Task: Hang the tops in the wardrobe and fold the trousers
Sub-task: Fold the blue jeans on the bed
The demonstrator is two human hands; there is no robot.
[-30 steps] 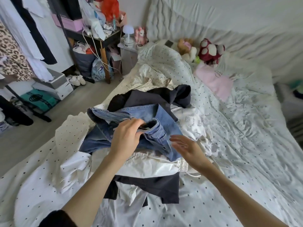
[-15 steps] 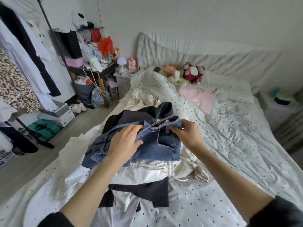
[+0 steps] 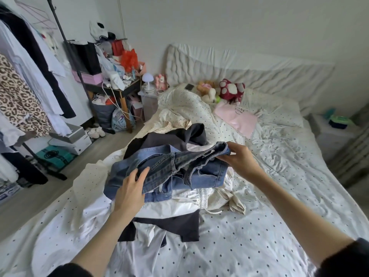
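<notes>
both hands, left hand and right hand, grip the jeans stretched between them.

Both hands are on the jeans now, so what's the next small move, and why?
Probably lift the jeans clear of the clothes pile and shake them straight: the right hand pinches the waistband, the left hand grips bunched denim, and they are still crumpled.

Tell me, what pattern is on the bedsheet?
White bedsheet with small dark polka dots, seen in the head view.
</notes>
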